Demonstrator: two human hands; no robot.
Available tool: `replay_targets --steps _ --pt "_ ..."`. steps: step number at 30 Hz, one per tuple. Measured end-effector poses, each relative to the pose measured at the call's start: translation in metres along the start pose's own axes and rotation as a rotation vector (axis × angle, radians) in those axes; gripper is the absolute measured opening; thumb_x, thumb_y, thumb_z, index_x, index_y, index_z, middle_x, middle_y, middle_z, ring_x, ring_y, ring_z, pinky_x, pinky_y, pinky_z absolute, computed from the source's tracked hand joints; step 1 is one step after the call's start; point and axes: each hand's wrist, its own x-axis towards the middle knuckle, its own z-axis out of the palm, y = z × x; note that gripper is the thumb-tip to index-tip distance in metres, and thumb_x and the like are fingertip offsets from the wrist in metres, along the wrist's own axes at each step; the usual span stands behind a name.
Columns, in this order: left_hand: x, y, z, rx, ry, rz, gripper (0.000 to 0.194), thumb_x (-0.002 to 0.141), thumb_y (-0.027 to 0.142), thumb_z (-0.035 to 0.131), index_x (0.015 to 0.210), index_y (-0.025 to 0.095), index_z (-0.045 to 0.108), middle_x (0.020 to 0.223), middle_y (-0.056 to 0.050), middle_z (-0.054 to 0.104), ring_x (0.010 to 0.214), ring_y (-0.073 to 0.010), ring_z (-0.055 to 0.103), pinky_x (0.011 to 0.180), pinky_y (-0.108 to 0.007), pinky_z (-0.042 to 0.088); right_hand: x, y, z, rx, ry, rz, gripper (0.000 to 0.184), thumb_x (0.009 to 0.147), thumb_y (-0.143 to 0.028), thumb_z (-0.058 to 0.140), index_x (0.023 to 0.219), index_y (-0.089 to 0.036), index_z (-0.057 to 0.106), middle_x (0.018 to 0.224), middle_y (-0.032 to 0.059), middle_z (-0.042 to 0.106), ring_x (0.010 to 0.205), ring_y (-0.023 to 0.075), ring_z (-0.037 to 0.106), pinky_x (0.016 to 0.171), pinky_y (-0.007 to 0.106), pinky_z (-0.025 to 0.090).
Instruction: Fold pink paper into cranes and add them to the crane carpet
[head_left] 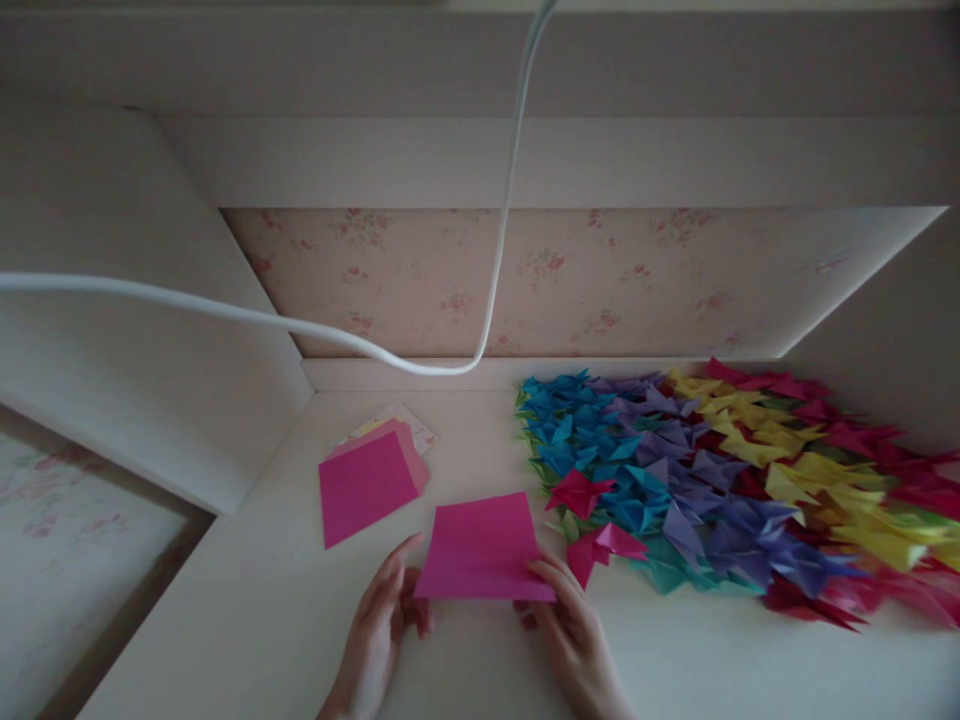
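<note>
A flat square sheet of magenta origami paper (484, 550) is raised slightly over the white desk, its near edge toward me. My right hand (566, 620) grips its near right corner, thumb on top and the other fingers underneath. At the near left corner is my left hand (382, 605), with one finger stretched along the side and others bent by the corner. Its fingers are apart; contact with the paper is hard to make out. Beyond my left hand lies a stack of square paper (369, 488), magenta on top, with pink and patterned sheets fanned out behind.
Many folded paper cranes (697, 480) in blue, purple, yellow, red and pink cover the desk's right side. Two pinkish-red cranes (604, 545) lie close to my right hand. A white cable (495, 270) hangs across the view above the desk (247, 620). Panels enclose the back and sides.
</note>
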Motion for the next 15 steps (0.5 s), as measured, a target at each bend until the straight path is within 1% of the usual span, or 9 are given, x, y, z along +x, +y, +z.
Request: replay_targets --steps 1,2,4,5,6,8,11,13,15 --pt "0.001 -0.002 0.001 -0.029 0.016 0.007 0.056 0.082 0.053 0.064 0.126 0.018 0.061 0.07 0.0 0.063 0.053 -0.0147 0.058 0.049 -0.026 0.044 0.0 -0.001 0.001 0.047 0.019 0.024 0.028 0.093 -0.035 0.057 0.117 -0.024 0.068 0.136 0.0157 0.054 0.082 0.0218 0.072 0.064 0.029 0.061" --pt "0.002 -0.004 0.001 -0.038 0.021 0.017 0.052 0.083 0.051 0.065 0.123 0.02 0.063 0.078 -0.003 0.067 0.055 -0.0155 0.06 0.048 -0.026 0.045 0.0 -0.003 0.003 0.078 0.036 0.042 0.028 0.093 -0.037 0.058 0.114 -0.023 0.068 0.134 0.0161 0.055 0.074 0.0195 0.072 0.062 0.029 0.06" --pt "0.002 -0.006 0.002 0.003 0.009 0.044 0.044 0.08 0.04 0.071 0.119 0.022 0.065 0.1 -0.008 0.071 0.067 -0.0184 0.065 0.052 -0.027 0.048 0.0 -0.007 0.004 0.109 0.054 0.062 0.028 0.091 -0.04 0.061 0.109 -0.021 0.07 0.131 0.0164 0.057 0.07 0.0189 0.071 0.062 0.03 0.06" --pt "0.001 -0.006 0.003 0.038 -0.004 0.058 0.044 0.077 0.034 0.075 0.118 0.023 0.066 0.109 -0.009 0.07 0.075 -0.0204 0.067 0.056 -0.027 0.051 0.0 -0.01 0.004 0.12 0.056 0.068 0.029 0.089 -0.042 0.063 0.108 -0.021 0.071 0.13 0.0165 0.058 0.07 0.0196 0.072 0.062 0.03 0.06" --pt "0.0 -0.006 0.004 0.073 -0.017 0.069 0.045 0.073 0.03 0.078 0.117 0.023 0.067 0.114 -0.009 0.07 0.082 -0.0223 0.068 0.059 -0.028 0.052 0.0 -0.012 0.004 0.13 0.057 0.073 0.029 0.088 -0.042 0.064 0.106 -0.021 0.072 0.129 0.0167 0.058 0.07 0.0203 0.072 0.061 0.031 0.06" --pt "-0.001 -0.005 0.007 0.114 -0.022 0.088 0.045 0.069 0.025 0.081 0.113 0.024 0.07 0.117 -0.009 0.07 0.092 -0.0252 0.068 0.064 -0.027 0.054 0.0 -0.016 0.003 0.149 0.053 0.084 0.03 0.087 -0.044 0.066 0.105 -0.021 0.072 0.127 0.0166 0.06 0.069 0.0212 0.072 0.061 0.031 0.06" --pt "-0.001 -0.005 0.009 0.094 -0.003 0.132 0.033 0.065 0.027 0.083 0.097 0.022 0.074 0.123 -0.01 0.068 0.102 -0.0287 0.067 0.072 -0.028 0.056 -0.001 -0.017 0.001 0.169 0.049 0.103 0.033 0.087 -0.047 0.065 0.107 -0.021 0.071 0.123 0.0155 0.064 0.068 0.0213 0.072 0.06 0.031 0.06" --pt "0.003 -0.007 0.008 0.065 -0.032 0.133 0.029 0.062 0.027 0.086 0.087 0.02 0.074 0.124 -0.011 0.068 0.106 -0.0307 0.066 0.077 -0.029 0.056 -0.001 -0.014 -0.001 0.175 0.038 0.112 0.036 0.088 -0.049 0.063 0.111 -0.021 0.069 0.12 0.0149 0.066 0.069 0.0211 0.072 0.061 0.03 0.06" --pt "0.008 -0.01 0.008 0.045 -0.077 0.094 0.028 0.059 0.026 0.088 0.082 0.019 0.073 0.124 -0.011 0.068 0.103 -0.0312 0.067 0.078 -0.031 0.056 -0.001 -0.008 -0.004 0.182 0.024 0.104 0.043 0.086 -0.053 0.064 0.116 -0.022 0.066 0.121 0.0145 0.068 0.078 0.0241 0.073 0.067 0.03 0.061"
